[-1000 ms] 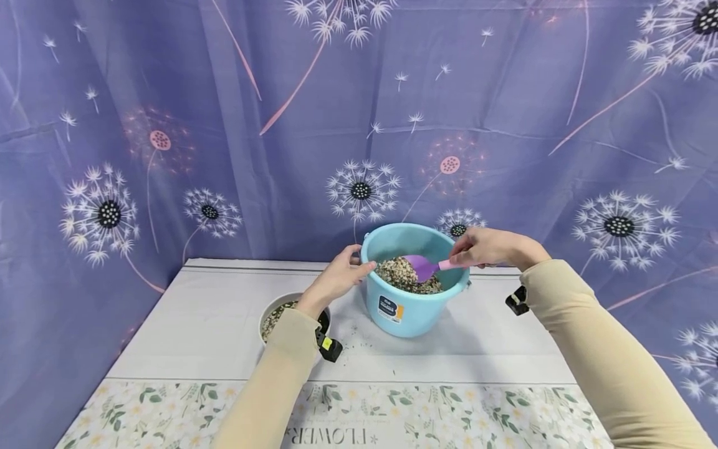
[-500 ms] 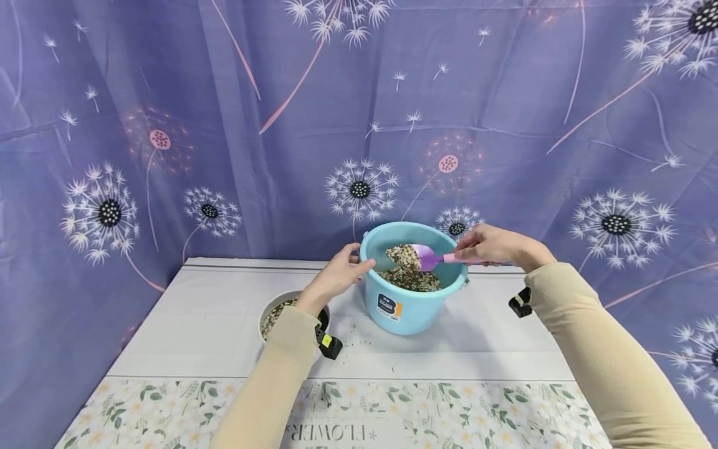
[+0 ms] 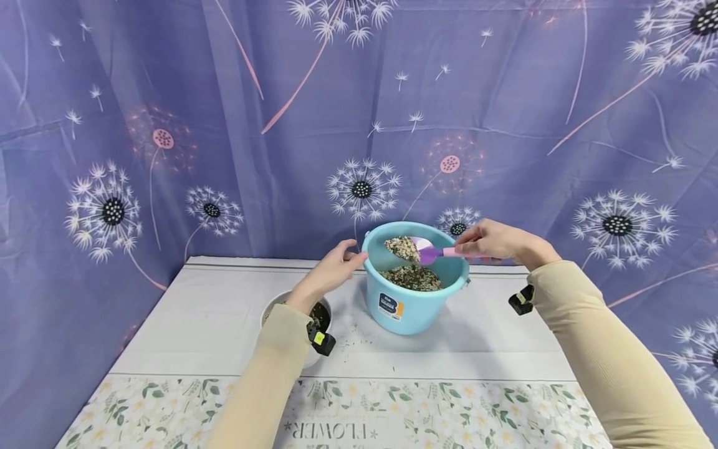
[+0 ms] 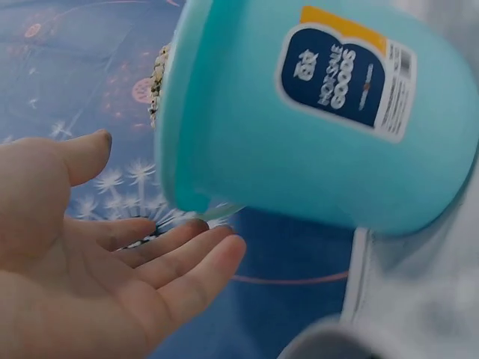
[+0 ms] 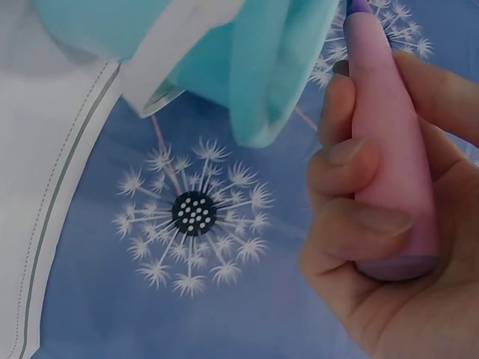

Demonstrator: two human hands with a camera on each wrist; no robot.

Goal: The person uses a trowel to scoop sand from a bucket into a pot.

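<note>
My right hand [image 3: 493,242] grips the pink handle [image 5: 389,142] of a purple scoop [image 3: 429,254], fingers curled round it in the right wrist view. The scoop's bowl carries a heap of speckled grain mix [image 3: 401,247] and is at the height of the rim of a light blue bucket [image 3: 412,312]. More of the mix lies inside the bucket. My left hand [image 3: 331,271] is beside the bucket's left rim, palm up and fingers loosely extended in the left wrist view [image 4: 112,262], holding nothing. A white bowl [image 3: 266,312] with dark and grainy contents stands partly hidden under my left forearm.
The bucket stands on a white cloth [image 3: 477,349] with a floral front border, and scattered grains lie left of it. A purple dandelion-print curtain [image 3: 280,156] hangs behind the table. White bucket-handle ends show at the rim.
The loaded scoop has risen from the mix to the bucket's rim. My left hand has let go of the rim and drawn back slightly to the left.
</note>
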